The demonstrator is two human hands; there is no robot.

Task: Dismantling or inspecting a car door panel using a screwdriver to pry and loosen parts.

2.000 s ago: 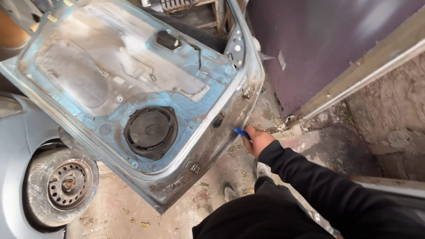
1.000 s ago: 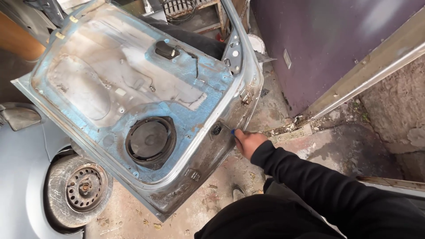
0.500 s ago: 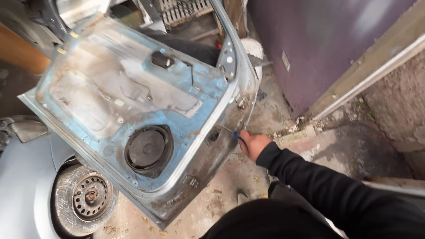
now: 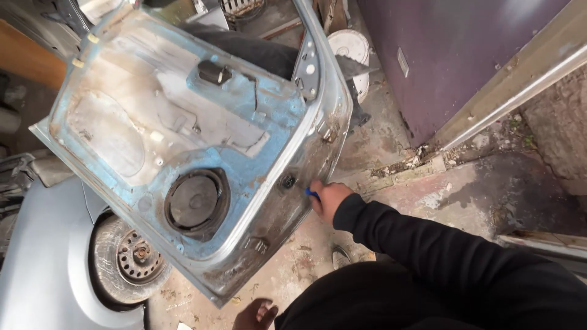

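The right hand is pressed up against the rusty hinge-side edge of a stripped car door, its fingers curled closed around a small blue-handled tool — only a sliver of the blue handle shows past the knuckles, and the working tip is hidden against the door edge, just beside a dark round hole in that edge. The black sleeve runs back from the hand toward the lower right. The left hand sits low at the bottom of the view, near the door's lower corner; it touches nothing that can be seen, and how far its fingers are spread cannot be told. The door stands open and tilted, its inner face bare, blue paint patchy, with a round black speaker set in the lower part and a black latch piece higher up. Behind the door's lower edge a wheel with a steel rim sits in the grey fender, close under the door. To the right of the door edge there is open concrete floor — bounded by a dark purple wall and a pale metal frame strip. A white bucket stands near the door's upper edge.
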